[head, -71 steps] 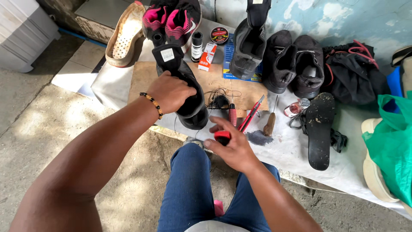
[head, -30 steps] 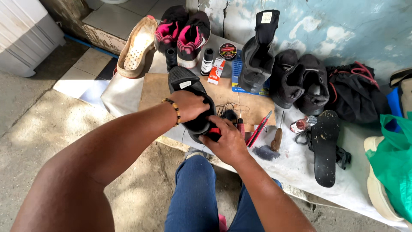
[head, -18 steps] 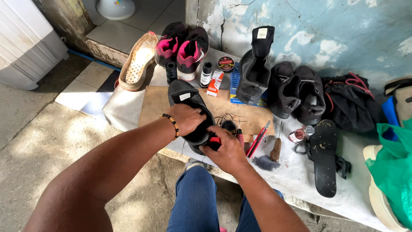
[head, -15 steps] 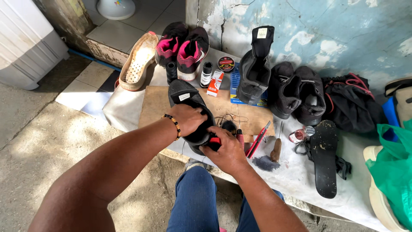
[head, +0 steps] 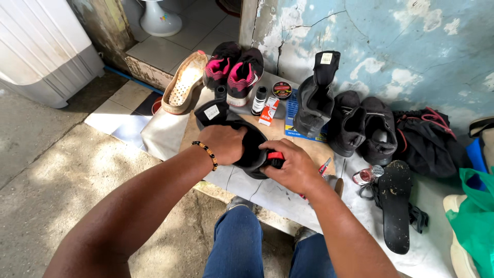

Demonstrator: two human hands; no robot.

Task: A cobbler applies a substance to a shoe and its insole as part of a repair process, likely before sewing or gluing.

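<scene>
so compared with a couple seconds back, the right hand (head: 294, 167) isn't down by the tools on the desk anymore. it picked up a small red-handled tool (head: 276, 156) and has come up against the black slip-on shoe (head: 242, 139) that the left hand (head: 226, 143) is holding. over the last second the two hands have barely shifted, they just sit tight together on the shoe, so to me it reads like the work on the shoe itself is underway now, not the tool-hunting part.

left hand: fingers curled around the shoe from the side, thumb over the top, firm wrap, with a beaded bracelet (head: 206, 153) on the wrist. the shoe is held up off the light wooden board (head: 303, 144), roughly above its left end, heel end toward the person as far as i can tell.

right hand: closed around the red handle, knuckles up, pressed to the near edge of the shoe. can't see the tip of the tool, it's hidden between hand and shoe.

around it: a pair of black-and-pink sneakers (head: 234, 69) against the peeling blue wall (head: 411, 46), a small round tin (head: 282, 90), a little white-and-black bottle (head: 260, 99), a tall black boot (head: 316, 98), two more black shoes (head: 363, 126) and a loose black sole (head: 395, 203) on the white cloth (head: 427, 242).
</scene>
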